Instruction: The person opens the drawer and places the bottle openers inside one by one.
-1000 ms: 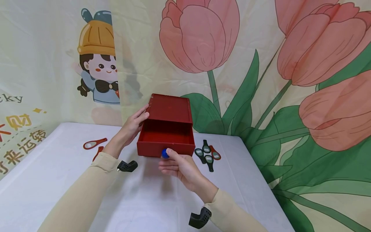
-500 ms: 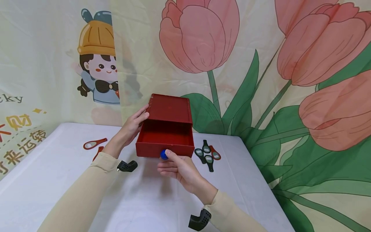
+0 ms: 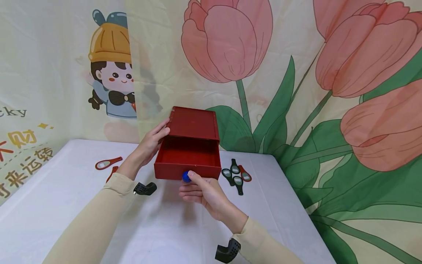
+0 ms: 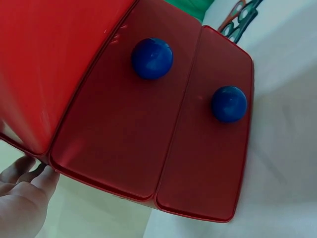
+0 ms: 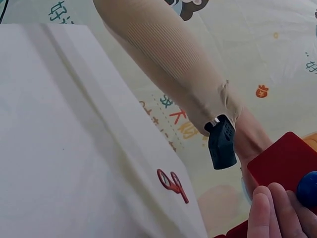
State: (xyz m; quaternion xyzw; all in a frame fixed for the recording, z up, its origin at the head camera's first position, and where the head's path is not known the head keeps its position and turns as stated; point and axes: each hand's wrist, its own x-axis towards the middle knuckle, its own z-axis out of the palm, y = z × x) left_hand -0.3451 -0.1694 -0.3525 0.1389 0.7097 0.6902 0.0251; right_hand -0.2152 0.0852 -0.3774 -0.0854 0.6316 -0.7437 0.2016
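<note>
A red drawer cabinet [image 3: 194, 123] stands mid-table, its top drawer [image 3: 174, 171] pulled out, with a bare red inside. My right hand [image 3: 211, 194] pinches that drawer's blue knob [image 3: 186, 176] with the thumb in front, the other fingers stretched out below. My left hand [image 3: 148, 148] rests along the cabinet's left side, fingers at its upper edge. From below, the left wrist view shows two lower drawer fronts closed, with an upper blue knob [image 4: 152, 58] and a lower blue knob [image 4: 229, 104]. The right wrist view catches my right fingers beside the top knob [image 5: 308, 189].
To the right of the cabinet lie several small magnifying glasses, including a black one [image 3: 237, 183] and a red one [image 3: 244, 173]. Beyond my left forearm are a red magnifying glass [image 3: 107, 163] and another, partly covered one [image 3: 112, 173]. A printed cloth [image 3: 158, 44] hangs behind the table.
The top drawer has slid slightly toward me with my right hand on its knob, mostly in the earlier half second. My left hand stays in place on the cabinet.
</note>
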